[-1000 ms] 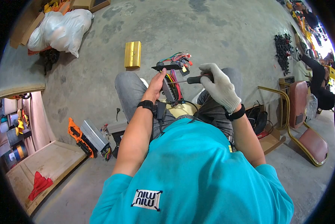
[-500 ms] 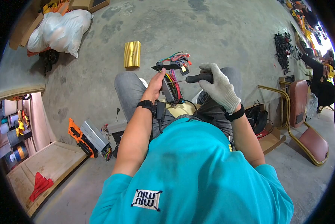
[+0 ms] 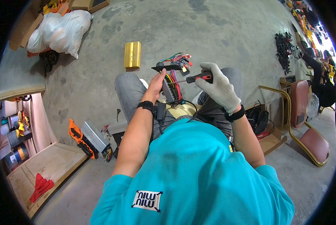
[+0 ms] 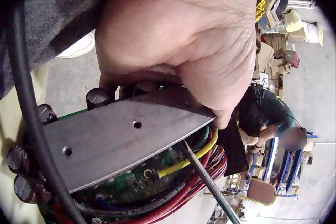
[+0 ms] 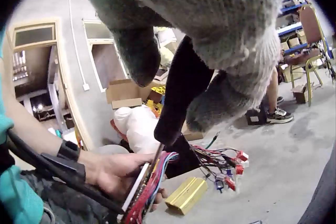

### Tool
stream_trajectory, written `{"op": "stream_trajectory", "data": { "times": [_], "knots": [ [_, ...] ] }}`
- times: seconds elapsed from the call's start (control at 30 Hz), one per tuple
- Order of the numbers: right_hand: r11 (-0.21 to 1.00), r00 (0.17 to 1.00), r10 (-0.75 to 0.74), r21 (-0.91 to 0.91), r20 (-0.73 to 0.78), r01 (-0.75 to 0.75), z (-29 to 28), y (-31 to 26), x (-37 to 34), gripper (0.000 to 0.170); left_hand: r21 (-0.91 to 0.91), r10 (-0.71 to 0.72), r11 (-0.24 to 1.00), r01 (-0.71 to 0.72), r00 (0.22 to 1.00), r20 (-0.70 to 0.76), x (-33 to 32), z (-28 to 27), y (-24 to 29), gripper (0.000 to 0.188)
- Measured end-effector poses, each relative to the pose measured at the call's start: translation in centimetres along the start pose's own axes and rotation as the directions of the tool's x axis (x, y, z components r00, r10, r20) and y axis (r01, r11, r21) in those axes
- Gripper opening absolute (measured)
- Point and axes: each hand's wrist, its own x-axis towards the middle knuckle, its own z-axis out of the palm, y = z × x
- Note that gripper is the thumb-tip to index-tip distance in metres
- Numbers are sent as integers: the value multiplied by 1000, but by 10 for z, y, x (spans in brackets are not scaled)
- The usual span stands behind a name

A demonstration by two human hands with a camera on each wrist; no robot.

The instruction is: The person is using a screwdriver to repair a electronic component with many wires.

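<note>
My bare left hand (image 3: 155, 87) grips a circuit board (image 4: 139, 178) by its metal plate (image 4: 115, 132), which has screw holes along it. Round capacitors (image 4: 27, 186) line the board's edge, and red, black and yellow wires run along its face. Past my left fingertips sits a black end panel (image 3: 167, 68), with a bundle of coloured wires and connectors (image 3: 181, 59) beyond it. In a white knitted glove, my right hand (image 3: 221, 88) holds a screwdriver (image 3: 201, 78) by its black and red handle. Its shaft (image 4: 210, 182) reaches the plate's edge, beside the yellow wire.
A gold finned case (image 3: 132, 54) lies on the concrete floor ahead. To the left are a silver case (image 3: 95, 135), an orange-and-black item (image 3: 78, 135) and a wooden board (image 3: 44, 168). On the right stand a chair (image 3: 299, 108) and an open carton (image 3: 271, 142).
The screwdriver handle has turned in my right hand, so its red part now shows, and the gloved fingers have shifted round it. My left hand and the board stay in place.
</note>
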Motion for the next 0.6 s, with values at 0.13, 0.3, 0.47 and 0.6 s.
{"op": "stream_trajectory", "data": {
  "times": [0.13, 0.3, 0.47, 0.6],
  "knots": [
    [913, 909, 361, 118, 207, -390, -8, -3, 6, 42, 2, 5, 1000, -5, 1000, 11, 2, -1, -3, 60],
    [999, 997, 20, 35, 77, -23, -6, 4, 0, 38, -7, 18, 1000, -18, 1000, 8, 3, -2, -4, 60],
    [971, 967, 230, 47, 112, -236, -7, 0, 3, 37, -9, 11, 1000, -11, 1000, 10, 2, 0, -2, 59],
    [998, 997, -13, 65, 72, 9, -4, 12, 0, 37, 27, -14, 1000, 13, 1000, 4, 5, -3, -3, 59]
  ]
}}
